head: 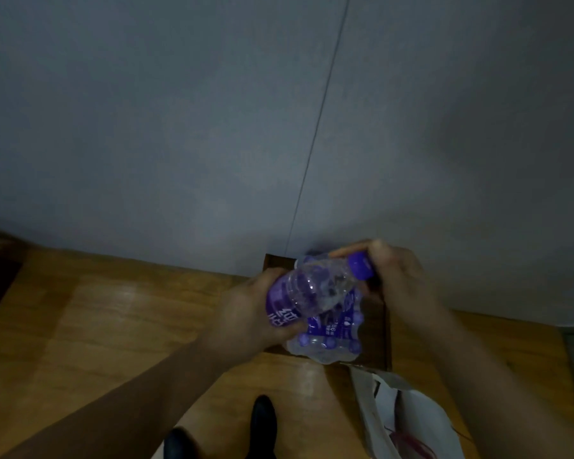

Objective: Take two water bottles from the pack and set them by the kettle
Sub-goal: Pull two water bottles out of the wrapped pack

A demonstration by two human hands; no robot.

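Both hands on one water bottle above the pack, at the wall edge of the floor.

I observe the left hand (pixel 246 313) closed around the labelled lower body of a clear water bottle (pixel 315 289), which lies tilted, purple cap (pixel 361 266) toward the right. The right hand (pixel 395 276) is curled at the cap end, fingers touching it. Directly beneath sits the shrink-wrapped pack (pixel 332 339) of purple-capped bottles, resting on a dark tray (pixel 375 326) on the wooden floor (pixel 113 326) against the grey wall (pixel 179 127). A white paper bag (pixel 408 422) lies just beside the tray's near corner. Dark shoes (pixel 262 415) show at the bottom edge. The picture is dim and blurred.
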